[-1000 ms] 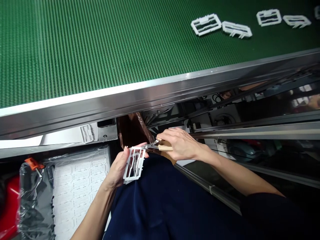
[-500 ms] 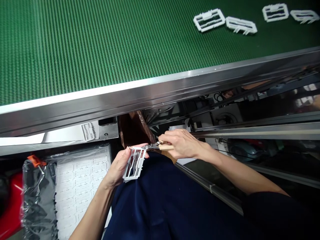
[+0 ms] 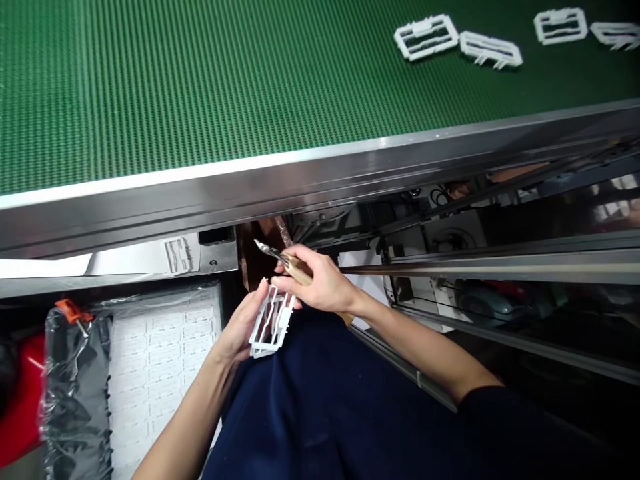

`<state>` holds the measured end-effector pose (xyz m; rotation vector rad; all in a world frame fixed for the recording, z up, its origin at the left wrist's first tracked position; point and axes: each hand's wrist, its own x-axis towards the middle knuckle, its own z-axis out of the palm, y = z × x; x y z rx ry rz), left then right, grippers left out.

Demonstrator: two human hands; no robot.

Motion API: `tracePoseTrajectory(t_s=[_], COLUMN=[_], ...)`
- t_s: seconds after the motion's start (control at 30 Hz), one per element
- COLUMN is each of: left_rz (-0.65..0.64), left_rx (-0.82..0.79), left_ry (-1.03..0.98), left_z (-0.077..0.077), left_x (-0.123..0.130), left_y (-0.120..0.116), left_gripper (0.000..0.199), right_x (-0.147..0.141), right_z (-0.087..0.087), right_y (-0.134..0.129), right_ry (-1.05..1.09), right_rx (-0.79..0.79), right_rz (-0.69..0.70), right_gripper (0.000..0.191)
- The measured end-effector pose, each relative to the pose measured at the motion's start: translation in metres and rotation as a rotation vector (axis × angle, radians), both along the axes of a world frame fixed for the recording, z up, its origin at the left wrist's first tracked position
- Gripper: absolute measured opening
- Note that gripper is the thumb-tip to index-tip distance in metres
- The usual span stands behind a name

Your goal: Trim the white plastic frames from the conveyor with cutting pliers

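White plastic frames (image 3: 273, 319), seemingly two stacked, are in my left hand (image 3: 240, 327), with its fingers closed around their left side and top. My right hand (image 3: 320, 277) grips cutting pliers (image 3: 298, 269) with pale handles, the metal jaws pointing up and left. The fingertips of my right hand touch the upper edge of the frames, and the plier tips are clear of the plastic. Several similar white frames (image 3: 427, 37) lie on the green conveyor belt (image 3: 200, 80) at the upper right.
The belt's metal rail (image 3: 280, 172) crosses in front of me. At lower left stands a lined box of white parts (image 3: 150, 387) beside an orange-handled tool (image 3: 73, 312). Another frame (image 3: 177, 256) lies on paper. A brown bag (image 3: 250, 250) hangs open beyond my hands.
My right hand has moved left with the pliers, whose jaws have left the frame and now point up-left. The frames on the belt appear slightly farther right.
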<state>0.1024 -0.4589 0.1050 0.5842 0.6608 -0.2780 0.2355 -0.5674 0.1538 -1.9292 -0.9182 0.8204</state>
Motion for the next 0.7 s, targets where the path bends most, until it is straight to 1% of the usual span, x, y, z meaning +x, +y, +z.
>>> tracePoseTrajectory(t_s=[0.07,0.13,0.23,0.33,0.43,0.5,0.6,0.7], left_rz=[0.060,0.128,0.148,0.129,0.131,0.148,0.174,0.205], left_rx=[-0.030,-0.077,-0.145,-0.199,-0.223,-0.229,-0.252,-0.263], left_ry=[0.037,0.051,0.034,-0.018,-0.111,-0.143,-0.150,-0.141], left_z=[0.002,0.004,0.003,-0.003,-0.008,-0.010,-0.010,-0.010], left_x=[0.004,0.007,0.008,0.005,0.001,0.000,-0.002,-0.003], left_y=[-0.003,-0.006,-0.007,-0.006,-0.004,-0.002,-0.001,0.000], left_gripper=[0.041,0.034,0.035,0.043,0.048,0.047,0.047,0.046], right_x=[-0.006,-0.010,-0.011,-0.006,0.000,0.003,0.005,0.005], right_z=[-0.005,-0.010,-0.016,-0.020,-0.023,-0.027,-0.035,-0.043], right_y=[0.014,0.023,0.028,0.024,0.015,0.008,-0.003,-0.012], right_ry=[0.030,0.013,-0.041,-0.058,-0.079,-0.114,-0.145,-0.108], right_rx=[0.052,0.059,0.031,0.013,-0.020,-0.050,-0.091,-0.130], right_rz=[-0.016,-0.054,-0.100,-0.127,-0.139,-0.158,-0.202,-0.226], right_gripper=[0.025,0.022,0.017,0.017,0.022,0.023,0.020,0.016])
